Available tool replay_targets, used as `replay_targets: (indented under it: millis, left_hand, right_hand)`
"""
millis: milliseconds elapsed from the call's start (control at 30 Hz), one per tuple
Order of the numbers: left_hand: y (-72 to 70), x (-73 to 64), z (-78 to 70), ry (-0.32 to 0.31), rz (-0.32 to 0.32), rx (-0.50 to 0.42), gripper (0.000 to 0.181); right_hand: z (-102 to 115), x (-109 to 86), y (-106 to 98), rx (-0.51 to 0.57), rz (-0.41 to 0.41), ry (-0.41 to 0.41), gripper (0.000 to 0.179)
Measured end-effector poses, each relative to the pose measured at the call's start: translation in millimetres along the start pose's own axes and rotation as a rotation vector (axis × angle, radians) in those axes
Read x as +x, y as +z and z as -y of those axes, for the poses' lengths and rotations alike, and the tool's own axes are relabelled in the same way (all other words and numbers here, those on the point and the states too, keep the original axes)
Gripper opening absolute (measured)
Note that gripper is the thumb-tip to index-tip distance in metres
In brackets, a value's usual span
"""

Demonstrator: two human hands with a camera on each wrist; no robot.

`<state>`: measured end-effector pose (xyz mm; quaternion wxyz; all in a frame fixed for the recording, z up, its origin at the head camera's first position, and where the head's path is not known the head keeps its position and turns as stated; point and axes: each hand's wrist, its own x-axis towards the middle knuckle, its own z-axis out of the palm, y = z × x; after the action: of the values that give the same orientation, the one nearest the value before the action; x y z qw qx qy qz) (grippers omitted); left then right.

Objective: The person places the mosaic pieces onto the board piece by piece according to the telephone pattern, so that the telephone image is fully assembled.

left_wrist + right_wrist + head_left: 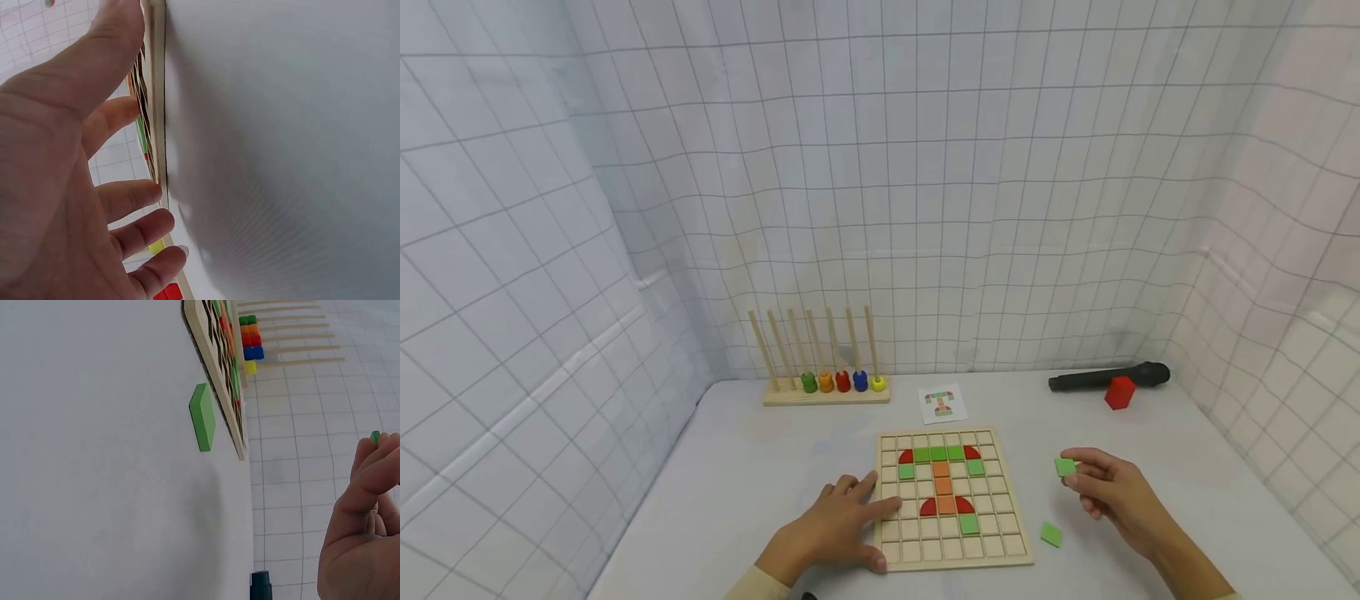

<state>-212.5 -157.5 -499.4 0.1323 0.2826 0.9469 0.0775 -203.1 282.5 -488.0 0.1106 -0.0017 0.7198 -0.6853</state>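
A wooden grid board (910, 552) lies on the table, with green, red and orange tiles set in some of its squares. My left hand (838, 525) rests at the board's left edge, fingers spread, the index finger reaching over the rim; the left wrist view shows the fingertips along the board's side (159, 94). Right of the board, my right hand (1112, 492) pinches a green square tile (1064, 467) between thumb and fingers, raised above the table. Below it, a second green tile (1051, 534) lies flat near the board's right edge, seen also as a loose green tile (202, 419) in the right wrist view.
Behind the board lies a white pattern card (942, 404). A wooden peg stand (827, 398) with coloured beads is at the back left. At the back right are a black microphone (1108, 377) and a red block (1120, 392). Grid-lined white cloth walls surround the table.
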Motion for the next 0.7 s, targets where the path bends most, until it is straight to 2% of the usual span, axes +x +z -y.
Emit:
replay_targets:
  millis: [200, 333, 700]
  left_hand:
    - [0.3, 1.5, -0.2, 0.021, -0.017, 0.025, 0.086]
    - [0.4, 1.6, -0.6, 0.019, -0.018, 0.041, 0.085]
    - [0.8, 1.8, -1.2, 0.025, -0.014, 0.046, 0.084]
  right_hand:
    - [4.4, 11.0, 20.8, -0.016, 0.043, 0.002, 0.056]
    - [6.9, 18.4, 37.8, -0.045, 0.103, 0.007, 0.061]
    - [8.8, 32.3, 96.3, -0.060, 0.260, -0.050, 0.054]
